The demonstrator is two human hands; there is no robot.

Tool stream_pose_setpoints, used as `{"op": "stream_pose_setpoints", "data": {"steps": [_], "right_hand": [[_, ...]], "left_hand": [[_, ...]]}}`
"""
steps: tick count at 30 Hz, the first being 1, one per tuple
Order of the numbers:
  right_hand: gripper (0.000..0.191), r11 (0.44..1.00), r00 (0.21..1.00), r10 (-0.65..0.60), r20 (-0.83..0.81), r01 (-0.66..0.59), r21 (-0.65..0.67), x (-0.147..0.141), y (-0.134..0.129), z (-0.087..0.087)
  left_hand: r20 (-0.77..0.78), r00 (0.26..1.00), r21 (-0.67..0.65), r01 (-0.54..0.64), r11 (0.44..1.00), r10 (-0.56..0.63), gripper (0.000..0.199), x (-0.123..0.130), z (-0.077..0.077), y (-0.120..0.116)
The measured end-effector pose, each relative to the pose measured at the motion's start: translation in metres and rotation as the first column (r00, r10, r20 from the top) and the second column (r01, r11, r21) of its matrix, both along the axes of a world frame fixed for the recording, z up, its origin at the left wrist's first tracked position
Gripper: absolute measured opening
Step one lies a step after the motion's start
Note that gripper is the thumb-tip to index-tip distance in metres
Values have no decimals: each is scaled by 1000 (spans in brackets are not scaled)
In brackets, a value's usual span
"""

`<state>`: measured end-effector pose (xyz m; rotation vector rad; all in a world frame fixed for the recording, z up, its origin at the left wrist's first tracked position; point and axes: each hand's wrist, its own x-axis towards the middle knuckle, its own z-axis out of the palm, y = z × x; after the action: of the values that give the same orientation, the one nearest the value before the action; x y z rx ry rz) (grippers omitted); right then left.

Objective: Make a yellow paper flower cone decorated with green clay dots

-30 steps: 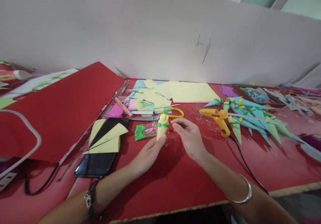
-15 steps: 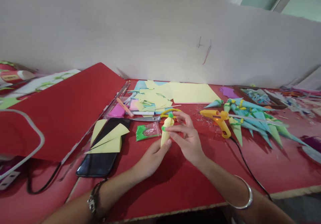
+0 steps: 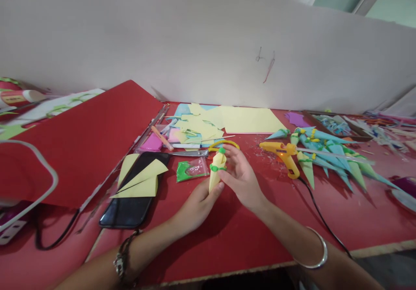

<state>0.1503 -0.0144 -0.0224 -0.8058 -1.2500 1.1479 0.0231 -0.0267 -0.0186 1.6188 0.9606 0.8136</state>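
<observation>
A small yellow paper cone [image 3: 213, 180] with a green band round its middle and a green tip on top stands upright above the red table. My left hand [image 3: 197, 203] grips its lower part between thumb and fingers. At the cone's right side, my right hand [image 3: 241, 175] has its thumb by the green band and its fingers curled behind the upper part. A packet of green material [image 3: 188, 171] lies just left of the cone. Yellow paper pieces [image 3: 143, 180] rest on a black phone [image 3: 125, 212] farther left.
An orange glue gun [image 3: 282, 152] lies to the right, its black cord running to the front edge. Beyond it is a pile of blue and green cones [image 3: 338, 154]. Yellow sheets [image 3: 253, 120] lie near the wall. A large red board [image 3: 84, 147] covers the left.
My right forefinger has drawn back from the front of the green band, so more of the band shows. The cone has turned slightly in my left hand.
</observation>
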Motion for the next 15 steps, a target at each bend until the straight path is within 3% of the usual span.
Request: {"op": "stream_pose_setpoints", "data": {"steps": [7,15], "right_hand": [[45,997,997,70,-40,-70,-15,0,0,1],[51,991,990,131,-46,-132,-8,2,-1,2]], "left_hand": [[-52,999,84,1,996,3,26,-2,-7,2],[-44,999,58,31,998,-28,31,-2,-4,1]]}}
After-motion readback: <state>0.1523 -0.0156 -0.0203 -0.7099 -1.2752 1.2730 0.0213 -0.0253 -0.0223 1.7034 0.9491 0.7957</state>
